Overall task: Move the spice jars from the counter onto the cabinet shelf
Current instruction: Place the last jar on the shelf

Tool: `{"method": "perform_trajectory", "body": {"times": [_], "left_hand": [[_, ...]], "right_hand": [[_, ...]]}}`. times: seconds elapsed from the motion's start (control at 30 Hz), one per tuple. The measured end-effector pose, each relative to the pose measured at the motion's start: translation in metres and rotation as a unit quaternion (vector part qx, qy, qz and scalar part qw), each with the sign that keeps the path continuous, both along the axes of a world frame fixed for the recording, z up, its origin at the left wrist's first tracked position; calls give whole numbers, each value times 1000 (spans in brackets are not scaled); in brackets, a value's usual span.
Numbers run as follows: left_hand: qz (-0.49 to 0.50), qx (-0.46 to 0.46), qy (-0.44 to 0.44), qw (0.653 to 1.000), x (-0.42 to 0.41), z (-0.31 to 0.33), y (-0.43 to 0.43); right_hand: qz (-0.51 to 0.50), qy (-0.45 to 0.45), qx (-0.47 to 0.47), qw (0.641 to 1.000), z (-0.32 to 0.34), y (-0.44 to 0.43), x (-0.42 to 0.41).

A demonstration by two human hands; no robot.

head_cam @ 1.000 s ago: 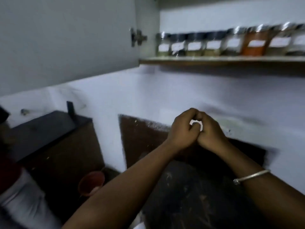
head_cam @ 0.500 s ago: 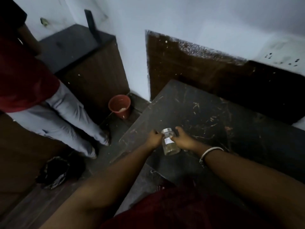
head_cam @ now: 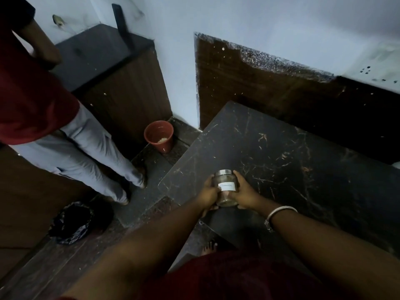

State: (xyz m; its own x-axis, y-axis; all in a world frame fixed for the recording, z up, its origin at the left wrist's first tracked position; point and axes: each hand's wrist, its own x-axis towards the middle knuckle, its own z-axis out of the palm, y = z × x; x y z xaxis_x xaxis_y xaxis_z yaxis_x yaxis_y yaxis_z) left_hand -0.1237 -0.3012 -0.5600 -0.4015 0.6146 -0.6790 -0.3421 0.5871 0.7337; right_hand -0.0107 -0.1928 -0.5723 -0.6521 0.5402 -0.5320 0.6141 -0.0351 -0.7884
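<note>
Both hands, left (head_cam: 208, 194) and right (head_cam: 245, 194), clasp one labelled jar (head_cam: 225, 187) near the counter's (head_cam: 303, 169) front-left corner, fingers wrapped around its sides

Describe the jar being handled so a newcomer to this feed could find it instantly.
Start at the dark marble-patterned counter filling the right half of the view and go to its near-left corner. There the left hand and right hand clasp a small clear glass jar. It is the only jar in view, with a silver metal lid and white handwritten label.
</note>
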Motion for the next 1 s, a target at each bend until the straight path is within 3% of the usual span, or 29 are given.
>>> {"method": "perform_trajectory", "body": {"times": [0.23,0.37,0.53,0.77,1.0], "left_hand": [[-1,96,-52,994,-3,45,8],[22,234,-57,970,9,93,27],[41,365,-40,929,40,163,61],[-12,495,13,869,80,271,100],[-89,598,24,796,112,341,126]], "right_hand": [[24,54,19,998,43,25,23],[0,174,70,982,94,28,35],[-40,283,194,938,163,36,58],[-84,340,386,853,275,61,98],[-100,374,493,779,347,74,133]]}}
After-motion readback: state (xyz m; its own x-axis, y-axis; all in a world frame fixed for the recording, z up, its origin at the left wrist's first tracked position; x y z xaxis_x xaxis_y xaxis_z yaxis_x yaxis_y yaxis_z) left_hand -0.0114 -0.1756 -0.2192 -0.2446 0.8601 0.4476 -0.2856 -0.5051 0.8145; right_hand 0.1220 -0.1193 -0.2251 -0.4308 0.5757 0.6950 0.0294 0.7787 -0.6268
